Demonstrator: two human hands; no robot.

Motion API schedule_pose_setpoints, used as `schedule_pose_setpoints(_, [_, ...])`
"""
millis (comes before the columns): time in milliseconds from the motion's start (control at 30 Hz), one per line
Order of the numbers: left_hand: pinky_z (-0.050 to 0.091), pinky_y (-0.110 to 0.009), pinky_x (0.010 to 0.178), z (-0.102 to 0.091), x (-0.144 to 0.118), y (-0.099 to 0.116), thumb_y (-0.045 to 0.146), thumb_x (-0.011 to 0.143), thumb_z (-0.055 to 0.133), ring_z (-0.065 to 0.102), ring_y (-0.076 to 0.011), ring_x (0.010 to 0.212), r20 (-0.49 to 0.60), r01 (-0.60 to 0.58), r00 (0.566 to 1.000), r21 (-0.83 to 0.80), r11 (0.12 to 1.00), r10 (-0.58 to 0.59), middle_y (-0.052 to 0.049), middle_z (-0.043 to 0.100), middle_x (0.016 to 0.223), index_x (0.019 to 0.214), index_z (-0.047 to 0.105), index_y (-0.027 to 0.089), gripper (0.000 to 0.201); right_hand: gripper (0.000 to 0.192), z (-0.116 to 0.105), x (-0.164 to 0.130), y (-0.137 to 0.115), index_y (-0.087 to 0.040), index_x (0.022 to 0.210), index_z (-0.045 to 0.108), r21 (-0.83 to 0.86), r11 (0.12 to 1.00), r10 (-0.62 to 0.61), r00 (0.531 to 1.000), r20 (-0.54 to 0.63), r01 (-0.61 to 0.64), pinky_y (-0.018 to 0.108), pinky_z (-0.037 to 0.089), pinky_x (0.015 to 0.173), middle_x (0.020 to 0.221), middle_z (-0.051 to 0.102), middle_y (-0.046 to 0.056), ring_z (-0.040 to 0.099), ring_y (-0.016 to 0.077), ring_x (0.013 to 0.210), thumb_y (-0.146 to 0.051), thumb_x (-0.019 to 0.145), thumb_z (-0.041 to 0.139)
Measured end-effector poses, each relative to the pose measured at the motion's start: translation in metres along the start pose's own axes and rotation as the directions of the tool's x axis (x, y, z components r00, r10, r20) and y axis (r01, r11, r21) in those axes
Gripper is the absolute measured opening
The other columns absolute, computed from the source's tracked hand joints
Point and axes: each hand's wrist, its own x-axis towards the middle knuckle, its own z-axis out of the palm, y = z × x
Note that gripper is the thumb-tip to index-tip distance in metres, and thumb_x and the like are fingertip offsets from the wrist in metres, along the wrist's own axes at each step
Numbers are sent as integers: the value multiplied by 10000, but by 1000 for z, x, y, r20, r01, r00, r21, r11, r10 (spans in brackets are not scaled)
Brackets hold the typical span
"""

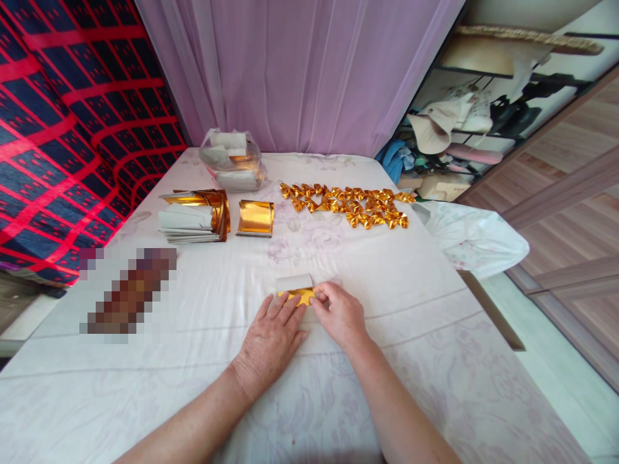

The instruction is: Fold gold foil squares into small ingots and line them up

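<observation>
A sheet of gold foil paper (304, 297) lies on the tablecloth before me, its far part showing a pale grey-white back. My left hand (273, 335) rests flat with the fingers stretched out, their tips on the sheet's near edge. At the sheet's right edge, my right hand (341, 314) pinches the paper between thumb and forefinger. Farther off stand a stack of gold foil sheets (256, 218) and a larger, fanned stack of foil paper (193, 219). Several folded gold foil pieces (358, 201) lie in rows at the back right.
A clear plastic bag (232, 161) of paper sheets sits at the back left. A blurred-out reddish item (133, 293) lies on the left. Beyond the table's right edge are a white plastic bag (476, 238) and a shelf with a cap (432, 125). A purple curtain (300, 77) hangs behind.
</observation>
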Motion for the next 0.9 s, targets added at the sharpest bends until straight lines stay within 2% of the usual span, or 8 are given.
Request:
schedule_pose_setpoints(200, [340,-471,1094,-2,0,-4,382,975,407,481,-267,1299,4,-4,1000,12,1000,4,-58,598,1342,1293,569,208,398,79,-3,-1,-1,-251,849,647,0,999,-40,998,44,40,220,391,649,824,667,-27,619,119,721,-215,834,579])
schedule_pose_setpoints(567, [326,-464,1100,-4,-16,-15,413,965,423,496,-264,1283,-36,16,999,48,999,-14,-68,594,1347,1270,591,189,414,78,-4,0,-5,-251,823,639,-57,997,-40,999,37,42,224,375,644,805,660,-36,611,115,721,-199,833,581])
schedule_pose_setpoints(700, [317,-467,1109,-6,-16,-13,413,955,444,502,-261,1278,-51,66,997,22,998,-65,-40,615,1324,1236,622,213,388,40,-2,-2,-10,-245,841,630,-125,991,-35,999,26,38,231,365,634,829,653,-25,604,122,733,-269,837,598])
schedule_pose_setpoints(900, [304,-505,1108,-8,-15,-11,385,952,449,491,-285,1289,-19,59,998,24,998,-59,-52,605,1335,1254,616,225,381,206,0,-5,-20,-235,886,593,-232,972,-22,1000,18,26,261,379,646,884,646,19,608,169,806,-425,816,635])
